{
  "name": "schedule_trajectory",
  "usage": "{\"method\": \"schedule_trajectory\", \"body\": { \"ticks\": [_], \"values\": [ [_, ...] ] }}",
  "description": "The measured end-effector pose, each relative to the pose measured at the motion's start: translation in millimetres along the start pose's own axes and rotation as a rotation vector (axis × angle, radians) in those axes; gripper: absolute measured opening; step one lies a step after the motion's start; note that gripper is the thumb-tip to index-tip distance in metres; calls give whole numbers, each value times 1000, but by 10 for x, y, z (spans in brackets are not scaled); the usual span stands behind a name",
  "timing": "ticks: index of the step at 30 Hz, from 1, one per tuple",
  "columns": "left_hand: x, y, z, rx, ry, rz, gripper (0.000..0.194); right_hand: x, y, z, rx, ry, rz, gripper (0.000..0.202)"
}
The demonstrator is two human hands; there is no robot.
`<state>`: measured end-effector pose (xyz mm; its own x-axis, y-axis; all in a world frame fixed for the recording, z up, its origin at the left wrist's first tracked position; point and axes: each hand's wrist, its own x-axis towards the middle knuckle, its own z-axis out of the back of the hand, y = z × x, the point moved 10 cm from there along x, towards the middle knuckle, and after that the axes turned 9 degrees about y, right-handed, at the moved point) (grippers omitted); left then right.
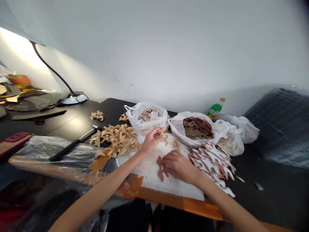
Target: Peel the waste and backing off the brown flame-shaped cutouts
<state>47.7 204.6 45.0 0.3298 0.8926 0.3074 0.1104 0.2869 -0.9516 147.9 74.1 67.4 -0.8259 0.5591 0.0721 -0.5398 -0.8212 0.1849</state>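
My left hand pinches a tan curvy cut-out piece between thumb and fingers above the white work sheet. My right hand has its fingers curled on the edge of a reddish-brown cut-out piece that lies on the sheet; the fingertips are partly hidden. Left of the sheet is a heap of tan curled pieces. To the right lie many white-faced, brown-edged cut-outs, overlapping. Another tan piece rests between my hands and the bags.
Behind the sheet stand a white plastic bag of pieces and another bag holding brown pieces. A green bottle, tied bags and a dark textured bundle are at right. A black-handled hammer and a lamp are left.
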Motion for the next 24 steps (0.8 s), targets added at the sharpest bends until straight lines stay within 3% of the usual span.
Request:
{"method": "schedule_trajectory", "body": {
  "ticks": [6, 9, 16, 24],
  "values": [
    [30, -27, 24, -60, -19, 16, 22, -133, -22, -102, -220, -161, -213, 18],
    [15, -51, -49, -53, 46, 28, 27, -197, -85, -104, -219, -221, -275, 29],
    [-135, -107, -440, -4, 312, 0, 33, -321, -545, 453, 39, -705, -429, 28],
    [-214, -106, -537, 95, 317, -19, 32, -309, -684, 419, 70, -815, -411, 26]
  ]
}}
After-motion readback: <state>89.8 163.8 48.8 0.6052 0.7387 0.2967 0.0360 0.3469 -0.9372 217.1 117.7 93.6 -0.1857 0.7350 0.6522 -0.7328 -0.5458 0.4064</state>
